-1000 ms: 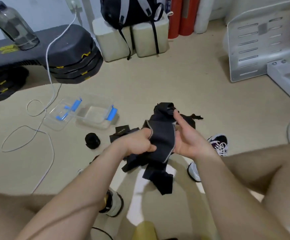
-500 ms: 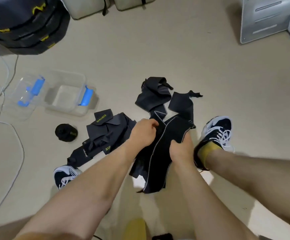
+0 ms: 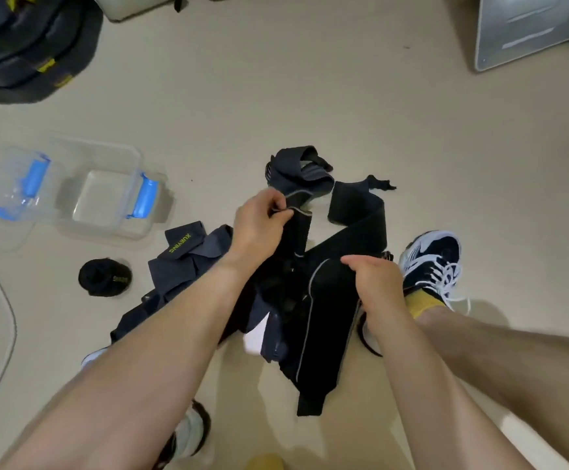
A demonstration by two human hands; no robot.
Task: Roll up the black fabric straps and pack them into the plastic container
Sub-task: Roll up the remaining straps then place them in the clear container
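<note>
- Black fabric straps [image 3: 324, 320] lie tangled on the floor [image 3: 276, 96] in front of the person, right of the plastic container [image 3: 103, 198], which sits open w/ no strap inside; 1 rolled strap [image 3: 105, 277] waits near it.
- L hand [image 3: 259, 222] pinches a grey-edged strap end; R hand [image 3: 378, 290] is clamped on the wide strap's edge.
- Risk: straps cross each other, so pulling 1 prob drags others & knots them; a loose start makes a roll too fat for the container.
- Writing: "XUEVING" in yellow on a tab [image 3: 179, 244], upside down; rolled strap's lettering too small to read.
</note>
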